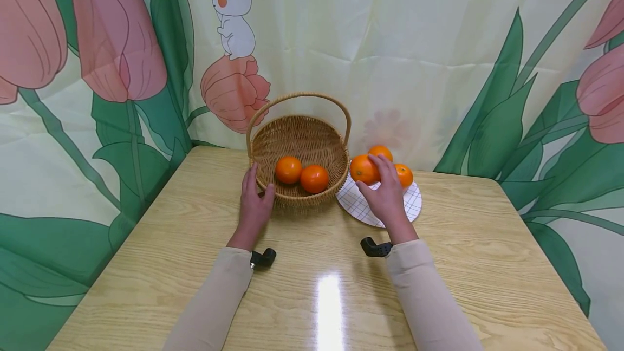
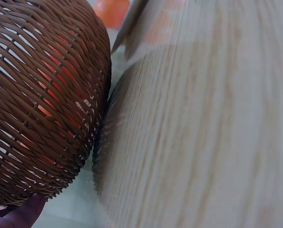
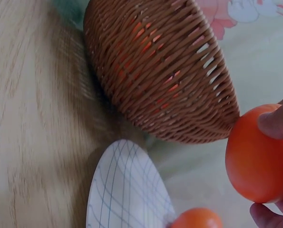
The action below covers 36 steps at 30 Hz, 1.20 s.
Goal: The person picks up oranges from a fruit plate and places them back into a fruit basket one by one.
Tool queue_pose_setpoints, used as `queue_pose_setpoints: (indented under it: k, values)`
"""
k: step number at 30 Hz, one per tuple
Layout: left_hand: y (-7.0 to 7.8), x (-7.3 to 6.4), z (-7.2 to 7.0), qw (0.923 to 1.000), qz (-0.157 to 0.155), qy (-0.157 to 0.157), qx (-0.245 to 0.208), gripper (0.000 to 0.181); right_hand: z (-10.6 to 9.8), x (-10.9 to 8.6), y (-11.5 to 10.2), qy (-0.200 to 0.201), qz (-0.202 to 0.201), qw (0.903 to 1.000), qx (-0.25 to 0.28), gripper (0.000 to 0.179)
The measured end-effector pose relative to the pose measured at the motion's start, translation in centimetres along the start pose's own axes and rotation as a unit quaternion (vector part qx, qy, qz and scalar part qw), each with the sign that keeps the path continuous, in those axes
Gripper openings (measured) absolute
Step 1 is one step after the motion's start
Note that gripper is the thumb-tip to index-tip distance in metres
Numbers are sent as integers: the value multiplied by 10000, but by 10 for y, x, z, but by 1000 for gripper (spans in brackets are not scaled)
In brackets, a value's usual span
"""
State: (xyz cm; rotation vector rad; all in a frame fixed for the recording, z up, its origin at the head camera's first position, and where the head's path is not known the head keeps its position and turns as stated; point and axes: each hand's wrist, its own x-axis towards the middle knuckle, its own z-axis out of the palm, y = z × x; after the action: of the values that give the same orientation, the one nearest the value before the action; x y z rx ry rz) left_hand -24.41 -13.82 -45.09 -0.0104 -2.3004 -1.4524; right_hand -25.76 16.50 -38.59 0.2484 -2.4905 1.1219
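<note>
Your orange (image 1: pixel 359 170) is up off the plate (image 1: pixel 358 207), just beside the right rim of the basket (image 1: pixel 302 130) — pinched between thumb and fingers of your right hand (image 1: pixel 388 195). Your left hand (image 1: pixel 254 205) spreads against the basket's left edge — table (image 1: pixel 302 253) stretches toward you and both sides.

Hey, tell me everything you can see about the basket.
The basket is brown and looks like woven wicker, with a rounded body, an open top and a tall arched handle. Small gaps show between its strands. It stands with the handle up near the back of the wooden table, left of the plate. Two round orange fruits lie inside, and the left hand touches it at the front left.
</note>
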Motion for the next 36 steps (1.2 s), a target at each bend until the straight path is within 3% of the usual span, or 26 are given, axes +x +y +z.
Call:
queue_pose_setpoints:
  k: [21, 36]
  values:
    - [-2, 1, 1, 10000, 4, 9, 54, 69, 5, -4, -20, 162, -625, 9974, 313, 63]
    - [-2, 0, 2, 10000, 58, 67, 18, 68, 12, -8, -31, 96, -818, 9954, 497, 62]
